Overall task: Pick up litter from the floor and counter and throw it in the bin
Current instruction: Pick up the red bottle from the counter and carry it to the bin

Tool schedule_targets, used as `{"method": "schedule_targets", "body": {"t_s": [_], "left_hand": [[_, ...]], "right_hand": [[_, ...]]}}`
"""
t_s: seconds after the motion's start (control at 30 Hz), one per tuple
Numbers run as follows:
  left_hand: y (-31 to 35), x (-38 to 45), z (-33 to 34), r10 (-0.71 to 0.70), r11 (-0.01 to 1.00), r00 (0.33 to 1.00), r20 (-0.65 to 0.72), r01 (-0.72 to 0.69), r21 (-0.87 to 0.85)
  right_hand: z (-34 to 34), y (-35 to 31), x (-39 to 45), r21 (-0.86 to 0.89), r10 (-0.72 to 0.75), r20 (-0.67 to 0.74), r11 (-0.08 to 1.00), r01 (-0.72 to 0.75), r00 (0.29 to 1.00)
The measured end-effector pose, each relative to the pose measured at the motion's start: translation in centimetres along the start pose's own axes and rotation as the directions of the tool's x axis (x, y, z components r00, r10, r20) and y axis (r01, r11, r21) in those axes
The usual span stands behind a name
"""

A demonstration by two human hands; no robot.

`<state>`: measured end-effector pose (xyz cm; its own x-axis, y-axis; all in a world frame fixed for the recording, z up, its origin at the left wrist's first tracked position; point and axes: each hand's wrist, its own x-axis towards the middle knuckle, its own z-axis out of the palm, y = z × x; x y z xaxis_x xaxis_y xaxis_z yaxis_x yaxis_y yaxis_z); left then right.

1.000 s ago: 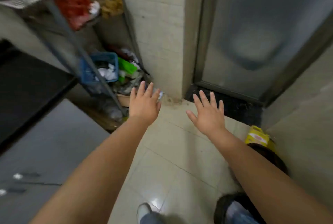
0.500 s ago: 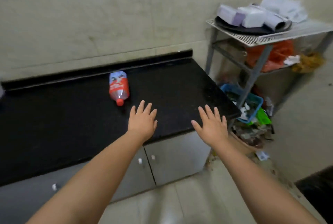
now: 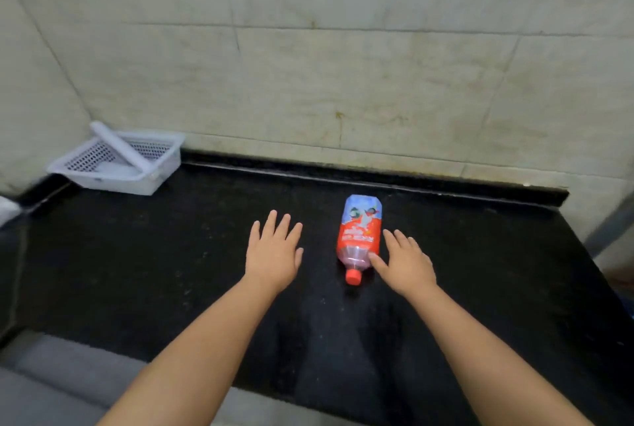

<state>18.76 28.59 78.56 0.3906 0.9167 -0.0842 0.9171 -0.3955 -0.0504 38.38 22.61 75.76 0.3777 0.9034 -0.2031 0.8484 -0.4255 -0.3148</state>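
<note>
White basket [image 3: 116, 164] sits back-left on the black counter [image 3: 137, 271]. Left hand [image 3: 274, 255] is flat, fingers spread, empty. Plastic bottle [image 3: 360, 237] lies on its side mid-counter, right hand [image 3: 404, 262] spread open just beside it, thumb at its shoulder.

Black worktop [image 3: 137, 271], set against a pale tiled wall [image 3: 308, 82]. Plastic bottle [image 3: 360, 237] with red cap and red-and-blue label, lying on its side, cap toward the viewer. Left hand [image 3: 274, 254], flat, fingers spread, apart from the bottle on its left. Right hand [image 3: 406, 266], flat, thumb at the bottle's shoulder. White perforated basket [image 3: 116, 164], far left corner, tilted.
</note>
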Motion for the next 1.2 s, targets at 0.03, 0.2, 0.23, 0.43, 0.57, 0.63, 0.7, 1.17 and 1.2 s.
{"method": "schedule_targets", "body": {"t_s": [0.03,0.2,0.23,0.43,0.57,0.63,0.7,1.17,1.2], "left_hand": [[-0.7,0.8,-0.4,-0.025,1.000,1.000,-0.010,0.025,-0.006],[-4.4,3.3,-0.8,-0.121,0.992,0.993,0.005,0.121,-0.047],[-5.1,3.8,-0.6,-0.131,0.990,0.991,0.012,0.131,-0.058],[-9.0,7.8,0.8,-0.097,0.992,0.993,0.068,0.102,-0.074],[-10.4,11.1,1.1,0.040,0.999,0.995,0.087,-0.037,-0.040],[-10.0,13.1,0.8,0.112,0.993,0.991,0.075,-0.108,-0.056],[-8.6,14.7,0.4,0.202,0.979,0.976,0.077,-0.198,-0.059],[24.2,2.2,-3.6,0.899,0.437,0.438,-0.029,-0.899,-0.024],[27.0,-1.0,-3.8,0.931,0.361,0.362,-0.039,-0.932,-0.022]], "right_hand": [[0.0,-1.0,1.6,0.001,-0.018,0.013,1.000,0.018,1.000],[2.0,-4.6,6.9,0.081,0.054,0.057,0.995,-0.059,0.997],[2.7,-5.1,7.6,0.088,0.089,0.063,0.992,-0.094,0.994],[6.0,-7.1,9.7,0.104,0.282,-0.029,0.955,-0.277,0.959],[6.1,-7.4,10.4,0.155,0.341,-0.064,0.932,-0.328,0.938],[5.6,-7.0,10.7,0.139,0.319,-0.059,0.941,-0.308,0.946],[4.6,-6.3,10.3,0.148,0.318,-0.051,0.940,-0.307,0.947],[-4.8,12.6,-17.9,0.587,0.789,-0.365,0.607,-0.536,0.494],[-4.6,14.1,-22.0,0.625,0.830,-0.365,0.554,-0.550,0.422]]}}
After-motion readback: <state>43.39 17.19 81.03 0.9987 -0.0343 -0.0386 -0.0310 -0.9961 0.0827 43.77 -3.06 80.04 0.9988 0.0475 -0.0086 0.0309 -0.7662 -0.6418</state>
